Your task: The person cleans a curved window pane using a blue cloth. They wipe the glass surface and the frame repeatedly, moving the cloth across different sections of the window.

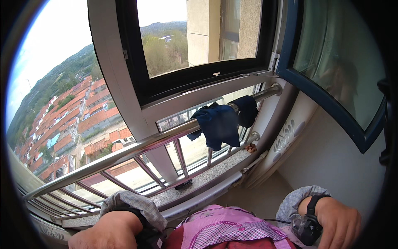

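Note:
My left hand (105, 232) is low at the left, its back toward me and its fingers cut off by the lower edge. At the lower right, my right hand (340, 220) hangs with its fingers stretched downward, tips out of view, and nothing visible in it. A black device is strapped to the right wrist (309, 228). Both hands are apart from the shiny metal railing (137, 150) ahead. Dark blue cloths (218, 124) hang over its bar, one larger and one smaller (245, 111) to the right. I wear a pink checked apron (232, 229).
A dark-framed window sash (331, 103) stands swung inward at the right, beside a patterned curtain (286, 135). Below the railing, a speckled stone sill (215, 170) bears a small black object (183, 185) and some brownish pieces (251, 148). Red-roofed houses lie outside.

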`<state>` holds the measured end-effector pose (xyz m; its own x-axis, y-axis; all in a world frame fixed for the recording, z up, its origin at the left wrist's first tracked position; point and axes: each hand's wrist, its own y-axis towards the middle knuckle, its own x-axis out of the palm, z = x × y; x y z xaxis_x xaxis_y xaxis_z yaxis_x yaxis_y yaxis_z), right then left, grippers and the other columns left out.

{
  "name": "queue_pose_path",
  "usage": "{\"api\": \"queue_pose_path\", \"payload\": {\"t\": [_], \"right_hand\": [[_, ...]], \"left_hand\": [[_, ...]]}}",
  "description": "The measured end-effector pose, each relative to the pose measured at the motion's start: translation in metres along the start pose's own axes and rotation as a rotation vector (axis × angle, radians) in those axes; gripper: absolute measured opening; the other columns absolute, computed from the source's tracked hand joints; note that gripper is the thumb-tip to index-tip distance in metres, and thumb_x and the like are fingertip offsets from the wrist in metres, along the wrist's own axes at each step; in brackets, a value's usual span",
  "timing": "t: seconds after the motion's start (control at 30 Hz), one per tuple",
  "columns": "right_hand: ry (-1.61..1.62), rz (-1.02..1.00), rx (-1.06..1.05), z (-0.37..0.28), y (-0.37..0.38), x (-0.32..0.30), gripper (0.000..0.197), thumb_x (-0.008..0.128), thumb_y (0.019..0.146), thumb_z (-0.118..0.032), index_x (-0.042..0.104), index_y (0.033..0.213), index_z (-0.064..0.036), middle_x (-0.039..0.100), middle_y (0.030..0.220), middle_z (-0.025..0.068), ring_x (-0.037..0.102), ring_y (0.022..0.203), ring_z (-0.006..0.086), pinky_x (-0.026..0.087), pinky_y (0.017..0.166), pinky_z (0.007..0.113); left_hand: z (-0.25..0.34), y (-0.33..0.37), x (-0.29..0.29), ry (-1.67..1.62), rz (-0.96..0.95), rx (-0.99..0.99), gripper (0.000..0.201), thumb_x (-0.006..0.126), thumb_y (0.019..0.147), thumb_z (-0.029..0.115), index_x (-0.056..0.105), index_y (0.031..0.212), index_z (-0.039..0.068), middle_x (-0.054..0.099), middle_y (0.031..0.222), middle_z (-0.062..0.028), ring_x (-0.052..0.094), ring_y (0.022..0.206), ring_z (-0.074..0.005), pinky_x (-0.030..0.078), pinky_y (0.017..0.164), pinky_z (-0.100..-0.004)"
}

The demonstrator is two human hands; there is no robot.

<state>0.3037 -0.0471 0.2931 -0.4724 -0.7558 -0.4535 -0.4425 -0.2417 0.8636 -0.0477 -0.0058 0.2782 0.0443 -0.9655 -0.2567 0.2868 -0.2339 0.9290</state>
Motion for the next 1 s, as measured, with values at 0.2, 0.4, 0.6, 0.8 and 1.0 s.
{"api": "queue_pose_path", "payload": {"t": [0.2, 0.4, 0.6, 0.8, 1.0], "right_hand": [[-0.592, 0.579, 0.932, 0.066, -0.114, -0.045, 0.035, 0.063, 0.102, -0.028, 0.066, 0.119, 0.002, 0.073, 0.102, 0.0135, 0.07, 0.095, 0.0197, 0.056, 0.087, 0.032], [-0.854, 1.064, 1.221, 0.155, -0.207, -0.069, 0.047, 0.06, 0.101, -0.046, 0.065, 0.121, -0.0032, 0.069, 0.112, 0.0058, 0.065, 0.103, 0.0127, 0.051, 0.089, 0.027], [-0.705, 1.05, 1.153, 0.202, -0.208, -0.051, 0.044, 0.073, 0.096, -0.026, 0.057, 0.126, 0.0011, 0.069, 0.108, 0.007, 0.063, 0.096, 0.0117, 0.051, 0.084, 0.027], [-1.249, 0.335, 1.007, 0.191, -0.143, -0.004, 0.019, 0.075, 0.086, -0.011, 0.065, 0.101, -0.0047, 0.064, 0.085, 0.0131, 0.065, 0.075, 0.0335, 0.053, 0.07, 0.04], [-0.819, 0.47, 1.053, 0.165, -0.144, -0.04, 0.024, 0.071, 0.095, -0.026, 0.073, 0.102, -0.0031, 0.072, 0.089, 0.0118, 0.07, 0.083, 0.0239, 0.054, 0.073, 0.031]], "left_hand": [[0.002, -0.067, -0.022, 1.011, 0.375, -0.502, 0.013, 0.07, 0.088, 0.005, 0.07, 0.097, -0.004, 0.073, 0.094, -0.0182, 0.072, 0.093, -0.0338, 0.058, 0.073, -0.042], [-0.021, -0.129, -0.053, 1.814, 0.586, -0.829, 0.018, 0.073, 0.08, -0.005, 0.071, 0.096, 0.002, 0.072, 0.091, -0.0133, 0.072, 0.087, -0.029, 0.056, 0.076, -0.0371], [-0.051, -0.157, -0.066, 1.569, 0.597, -0.755, 0.023, 0.069, 0.083, -0.007, 0.069, 0.105, 0.002, 0.073, 0.096, -0.0117, 0.071, 0.088, -0.0264, 0.055, 0.077, -0.0341], [-0.122, -0.171, -0.072, 0.709, 0.955, -0.867, 0.078, 0.076, 0.092, 0.019, 0.032, 0.153, 0.003, 0.058, 0.133, -0.0169, 0.061, 0.118, -0.0245, 0.048, 0.102, -0.0371], [-0.152, -0.18, -0.078, 0.574, 1.127, -0.8, 0.036, 0.065, 0.101, 0.014, 0.058, 0.133, 0.0, 0.062, 0.119, -0.0023, 0.057, 0.109, -0.0087, 0.046, 0.095, -0.0246]]}}
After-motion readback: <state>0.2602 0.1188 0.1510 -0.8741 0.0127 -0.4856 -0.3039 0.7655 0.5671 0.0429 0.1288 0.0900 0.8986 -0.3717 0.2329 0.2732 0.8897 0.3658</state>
